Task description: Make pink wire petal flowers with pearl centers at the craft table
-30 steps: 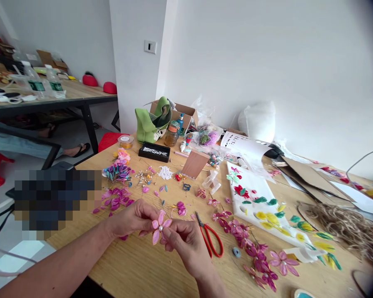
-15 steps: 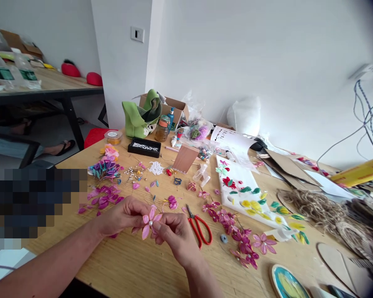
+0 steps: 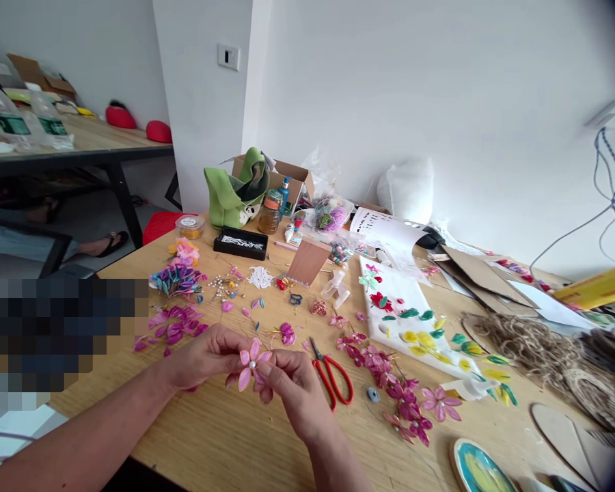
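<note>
A pink wire-edged flower (image 3: pixel 247 377) with a pearl centre is held up between both hands near the table's front. My left hand (image 3: pixel 208 356) pinches it from the left side, fingers curled behind the petals. My right hand (image 3: pixel 290 384) grips it from the right, thumb by the pearl. Red-handled scissors (image 3: pixel 331 374) lie just right of my right hand. Magenta flowers (image 3: pixel 401 394) on wire stems spread further right. Loose magenta petals (image 3: pixel 177 325) are scattered beyond my left hand.
A white foam board (image 3: pixel 397 304) carries coloured flowers and leaves. Behind stand a black tray (image 3: pixel 240 244), a green bag (image 3: pixel 230 195) and a jar (image 3: pixel 269 213). Twine (image 3: pixel 530 348) and a round painted plaque (image 3: pixel 479 465) are at right. A blurred-out person sits at left.
The view has shifted slightly, so the table's things appear a little further right. Both hands keep hold of the pink flower, with hardly any change in grip.
</note>
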A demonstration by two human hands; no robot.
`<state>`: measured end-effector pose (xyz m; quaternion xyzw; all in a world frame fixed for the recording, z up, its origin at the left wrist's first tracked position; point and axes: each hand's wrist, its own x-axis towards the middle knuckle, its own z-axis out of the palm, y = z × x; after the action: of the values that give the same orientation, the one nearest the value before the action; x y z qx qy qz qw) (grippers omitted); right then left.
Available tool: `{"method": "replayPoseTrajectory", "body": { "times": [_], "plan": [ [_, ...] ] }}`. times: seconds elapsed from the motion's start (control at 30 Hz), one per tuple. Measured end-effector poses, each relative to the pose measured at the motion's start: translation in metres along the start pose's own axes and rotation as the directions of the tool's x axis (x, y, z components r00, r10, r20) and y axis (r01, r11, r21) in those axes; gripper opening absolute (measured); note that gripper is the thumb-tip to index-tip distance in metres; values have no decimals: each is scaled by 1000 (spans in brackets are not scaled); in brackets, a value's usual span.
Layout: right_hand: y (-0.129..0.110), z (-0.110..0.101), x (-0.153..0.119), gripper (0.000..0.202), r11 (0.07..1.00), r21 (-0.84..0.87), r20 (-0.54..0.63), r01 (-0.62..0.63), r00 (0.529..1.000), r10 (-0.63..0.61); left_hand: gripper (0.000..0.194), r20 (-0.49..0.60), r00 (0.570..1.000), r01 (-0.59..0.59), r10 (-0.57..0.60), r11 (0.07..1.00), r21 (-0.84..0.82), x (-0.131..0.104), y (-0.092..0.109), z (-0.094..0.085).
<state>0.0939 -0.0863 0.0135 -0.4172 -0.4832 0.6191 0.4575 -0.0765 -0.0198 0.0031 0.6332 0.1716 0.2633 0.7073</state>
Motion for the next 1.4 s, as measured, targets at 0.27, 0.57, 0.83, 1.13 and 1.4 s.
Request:
{"method": "replayPoseTrajectory", "body": {
  "times": [0.27, 0.57, 0.83, 1.13, 1.4],
  "plan": [
    [1, 0, 1, 42, 1000, 23, -26, 13, 1000, -13, 43, 48, 996, 79, -75, 994, -71, -3, -6, 0],
    [-5, 6, 0, 45, 992, -94, -59, 87, 994, -93, 44, 28, 995, 95, -93, 992, -77, -4, -6, -1],
    [0, 8, 1, 46, 991, -107, -115, 84, 989, -96, 44, 9, 998, 68, -68, 997, -26, -1, -4, 2],
    [5, 8, 2, 44, 991, -102, -118, 91, 988, -103, 42, 23, 998, 52, -52, 998, -26, -2, 0, 2],
    [8, 8, -13, 19, 519, -749, -118, 413, 687, -717, 31, -172, 983, 32, -61, 986, -166, 2, -16, -2]
  ]
}}
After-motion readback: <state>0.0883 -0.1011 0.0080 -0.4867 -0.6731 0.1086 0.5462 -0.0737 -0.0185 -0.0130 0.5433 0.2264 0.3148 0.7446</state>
